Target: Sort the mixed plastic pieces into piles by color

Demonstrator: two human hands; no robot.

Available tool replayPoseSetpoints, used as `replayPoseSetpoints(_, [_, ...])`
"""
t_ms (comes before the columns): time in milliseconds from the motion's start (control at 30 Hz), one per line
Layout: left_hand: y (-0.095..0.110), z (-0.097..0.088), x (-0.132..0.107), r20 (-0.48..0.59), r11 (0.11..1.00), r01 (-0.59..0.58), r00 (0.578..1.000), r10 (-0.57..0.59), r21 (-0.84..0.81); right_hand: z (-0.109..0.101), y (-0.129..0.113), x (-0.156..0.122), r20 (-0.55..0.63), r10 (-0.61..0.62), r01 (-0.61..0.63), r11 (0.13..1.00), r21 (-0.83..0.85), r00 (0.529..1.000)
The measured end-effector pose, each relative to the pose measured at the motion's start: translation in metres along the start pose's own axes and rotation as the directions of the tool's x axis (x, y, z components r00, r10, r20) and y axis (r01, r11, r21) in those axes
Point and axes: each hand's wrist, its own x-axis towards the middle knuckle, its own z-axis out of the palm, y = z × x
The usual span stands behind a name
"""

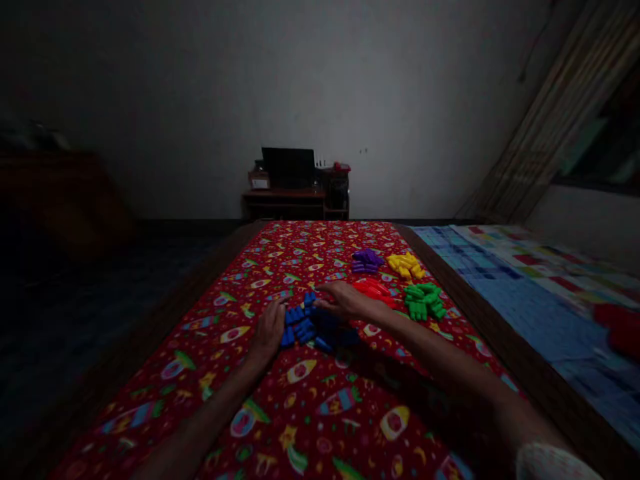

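A heap of blue plastic blocks (303,328) lies in the middle of a table covered with a red rocket-print cloth (300,407). My left hand (270,330) rests flat on the cloth against the left side of the blue heap, fingers stretched out. My right hand (341,300) reaches over the heap's far side, fingers curled down onto the blue blocks. Beyond it lie separate heaps: red blocks (374,290), green blocks (424,301), yellow blocks (405,265) and purple blocks (367,261).
The room is dim. A bed with a blue patchwork sheet (530,293) runs along the table's right edge, with a red object (623,330) on it. A low desk with a dark screen (289,168) stands at the far wall. Dark furniture is at left.
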Motion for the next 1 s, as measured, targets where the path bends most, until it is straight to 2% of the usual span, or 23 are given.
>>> replayPoseSetpoints(133, [-0.001, 0.007, 0.0, 0.02, 1.0, -0.026, 0.999, 0.026, 0.006, 0.047, -0.026, 0.012, -0.021, -0.014, 0.012, 0.996, -0.09, 1.0])
replayPoseSetpoints(200, [0.001, 0.009, -0.002, 0.073, 0.996, -0.084, 0.994, 0.083, 0.005, 0.058, -0.032, 0.011, -0.058, -0.024, 0.02, 0.998, -0.067, 0.998])
replayPoseSetpoints(267, [0.003, 0.009, -0.004, 0.151, 0.986, -0.165, 0.975, 0.164, -0.001, 0.06, -0.033, 0.004, -0.117, -0.073, 0.076, 0.997, 0.022, 0.99])
replayPoseSetpoints(333, [0.006, 0.009, -0.007, 0.205, 0.971, -0.239, 0.95, 0.235, -0.008, 0.056, -0.028, -0.007, -0.165, -0.118, 0.142, 0.98, 0.137, 0.979])
replayPoseSetpoints(400, [0.01, 0.008, -0.009, 0.234, 0.958, -0.287, 0.93, 0.282, -0.011, 0.05, -0.022, -0.021, -0.217, -0.091, 0.143, 0.961, 0.238, 0.972])
replayPoseSetpoints(600, [0.016, 0.006, -0.013, 0.295, 0.938, -0.346, 0.893, 0.339, -0.03, 0.034, -0.014, -0.053, -0.322, 0.141, 0.011, 0.905, 0.425, 0.936])
replayPoseSetpoints(733, [0.017, 0.006, -0.015, 0.274, 0.937, -0.35, 0.9, 0.34, -0.01, 0.019, -0.014, -0.073, -0.382, 0.31, -0.088, 0.863, 0.498, 0.87])
replayPoseSetpoints(800, [0.017, 0.006, -0.016, 0.251, 0.938, -0.347, 0.907, 0.337, -0.003, 0.01, -0.009, -0.095, -0.375, 0.349, -0.152, 0.873, 0.464, 0.859])
replayPoseSetpoints(900, [0.018, 0.007, -0.016, 0.225, 0.943, -0.333, 0.919, 0.323, 0.007, -0.003, 0.002, -0.139, -0.338, 0.394, -0.309, 0.909, 0.28, 0.855])
replayPoseSetpoints(1000, [0.018, 0.007, -0.014, 0.216, 0.948, -0.317, 0.927, 0.307, 0.011, -0.01, 0.01, -0.18, -0.26, 0.482, -0.476, 0.875, 0.088, 0.837])
